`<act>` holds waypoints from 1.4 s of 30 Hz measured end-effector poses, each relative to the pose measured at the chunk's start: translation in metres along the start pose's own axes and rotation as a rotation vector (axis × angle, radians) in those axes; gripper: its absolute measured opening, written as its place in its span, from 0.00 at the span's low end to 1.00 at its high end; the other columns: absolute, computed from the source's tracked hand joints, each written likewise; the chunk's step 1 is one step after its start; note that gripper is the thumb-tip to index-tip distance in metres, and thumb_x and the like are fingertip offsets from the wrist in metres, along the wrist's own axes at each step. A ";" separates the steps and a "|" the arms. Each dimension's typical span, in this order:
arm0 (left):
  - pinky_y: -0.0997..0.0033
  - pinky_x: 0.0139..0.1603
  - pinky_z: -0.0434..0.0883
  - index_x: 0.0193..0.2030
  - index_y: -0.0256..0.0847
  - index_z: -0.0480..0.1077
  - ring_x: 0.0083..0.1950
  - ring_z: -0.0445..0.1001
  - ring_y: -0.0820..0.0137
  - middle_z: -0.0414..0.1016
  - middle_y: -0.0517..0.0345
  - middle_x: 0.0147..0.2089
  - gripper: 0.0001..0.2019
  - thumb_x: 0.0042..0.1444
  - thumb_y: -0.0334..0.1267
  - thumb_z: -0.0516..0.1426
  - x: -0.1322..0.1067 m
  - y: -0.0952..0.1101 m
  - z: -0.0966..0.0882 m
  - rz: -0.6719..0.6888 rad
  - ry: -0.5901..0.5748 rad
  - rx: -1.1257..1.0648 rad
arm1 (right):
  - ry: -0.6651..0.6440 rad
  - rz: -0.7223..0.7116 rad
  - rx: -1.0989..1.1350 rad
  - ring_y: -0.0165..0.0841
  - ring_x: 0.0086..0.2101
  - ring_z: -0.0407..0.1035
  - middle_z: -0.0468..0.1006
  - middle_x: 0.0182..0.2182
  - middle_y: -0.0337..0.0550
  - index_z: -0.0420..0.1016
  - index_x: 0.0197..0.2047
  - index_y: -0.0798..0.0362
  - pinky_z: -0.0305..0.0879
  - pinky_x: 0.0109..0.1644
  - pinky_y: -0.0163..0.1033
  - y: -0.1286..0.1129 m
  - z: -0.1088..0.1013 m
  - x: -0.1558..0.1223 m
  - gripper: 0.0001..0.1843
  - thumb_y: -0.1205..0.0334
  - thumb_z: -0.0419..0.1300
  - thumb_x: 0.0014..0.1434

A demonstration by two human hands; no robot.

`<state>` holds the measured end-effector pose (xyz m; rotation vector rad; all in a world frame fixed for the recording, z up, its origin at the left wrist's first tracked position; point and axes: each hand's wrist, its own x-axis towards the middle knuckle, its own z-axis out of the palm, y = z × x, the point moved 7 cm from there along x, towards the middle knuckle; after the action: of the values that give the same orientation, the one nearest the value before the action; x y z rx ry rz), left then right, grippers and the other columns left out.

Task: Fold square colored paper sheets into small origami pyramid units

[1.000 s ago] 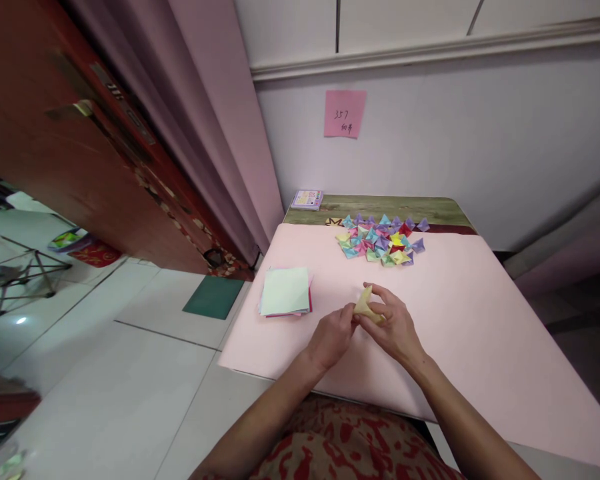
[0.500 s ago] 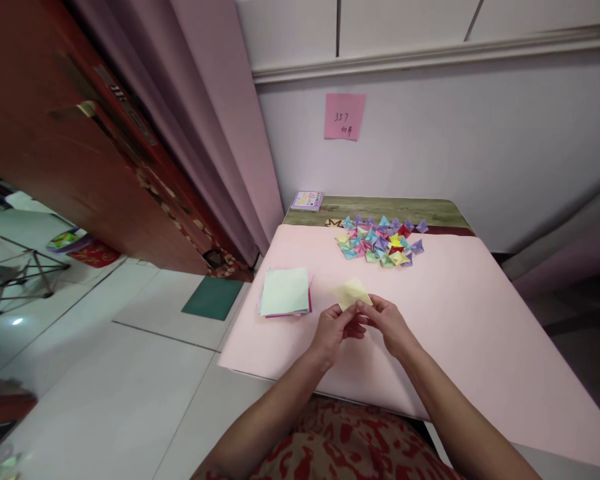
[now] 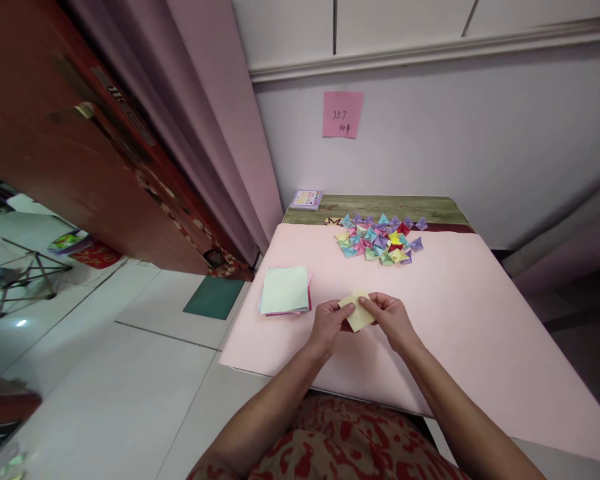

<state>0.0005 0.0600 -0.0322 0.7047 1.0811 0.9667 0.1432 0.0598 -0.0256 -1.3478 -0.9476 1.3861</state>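
Note:
A small pale yellow square of origami paper [image 3: 361, 319] is held above the pink table cover [image 3: 445, 320]. My left hand [image 3: 329, 325] pinches its left side, thumb on top. On its right side my right hand [image 3: 391, 316] does the same, the fingers partly hidden beneath the sheet. Left of my hands lies a stack of origami paper [image 3: 285, 290], pale green on top with pink edges showing. Farther back, a cluster of many-coloured folded paper pieces [image 3: 380, 239] covers the table's far part.
A small pack with a printed cover [image 3: 306, 199] lies at the table's back left corner. On the wall hangs a pink note [image 3: 343, 115] with handwriting. A red-brown door [image 3: 130, 167] and a purple curtain [image 3: 220, 100] stand to the left.
The yellow paper has come down and nearer to me, and both thumbs now rest on its face instead of its lower edge. My hands are slightly farther apart.

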 end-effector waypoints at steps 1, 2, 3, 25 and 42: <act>0.68 0.28 0.74 0.34 0.30 0.76 0.26 0.74 0.69 0.77 0.50 0.27 0.24 0.43 0.54 0.67 -0.001 -0.002 0.001 -0.011 -0.006 -0.010 | 0.007 -0.010 -0.003 0.27 0.22 0.61 0.73 0.20 0.37 0.78 0.29 0.55 0.56 0.24 0.32 -0.002 -0.001 0.000 0.22 0.43 0.70 0.46; 0.68 0.27 0.74 0.34 0.30 0.76 0.26 0.74 0.69 0.77 0.50 0.27 0.25 0.44 0.55 0.66 -0.001 -0.003 0.001 -0.018 -0.006 -0.024 | 0.012 -0.016 -0.005 0.27 0.22 0.60 0.72 0.20 0.37 0.78 0.29 0.55 0.55 0.23 0.32 -0.004 -0.001 0.000 0.22 0.42 0.70 0.46; 0.68 0.27 0.74 0.35 0.30 0.76 0.25 0.74 0.69 0.77 0.50 0.27 0.25 0.45 0.56 0.65 -0.002 -0.003 0.000 -0.017 0.000 -0.040 | 0.015 -0.020 -0.008 0.27 0.21 0.60 0.72 0.20 0.37 0.77 0.28 0.55 0.55 0.23 0.32 -0.006 -0.001 0.000 0.22 0.42 0.69 0.47; 0.74 0.22 0.73 0.42 0.34 0.76 0.25 0.73 0.74 0.78 0.52 0.37 0.23 0.42 0.46 0.68 -0.007 0.021 0.006 0.042 0.020 -0.054 | 0.018 -0.348 -0.180 0.36 0.42 0.73 0.72 0.53 0.49 0.70 0.58 0.46 0.74 0.44 0.44 -0.035 -0.012 -0.009 0.31 0.47 0.68 0.53; 0.70 0.29 0.75 0.41 0.35 0.76 0.28 0.76 0.70 0.80 0.51 0.36 0.20 0.44 0.46 0.67 -0.013 0.024 0.017 0.117 -0.002 -0.007 | 0.145 -0.847 -0.534 0.45 0.51 0.70 0.69 0.57 0.48 0.81 0.42 0.44 0.69 0.56 0.54 -0.077 0.007 -0.046 0.08 0.59 0.63 0.58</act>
<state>0.0070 0.0583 -0.0006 0.7698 1.0427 1.0690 0.1422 0.0348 0.0609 -1.1588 -1.6099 0.3964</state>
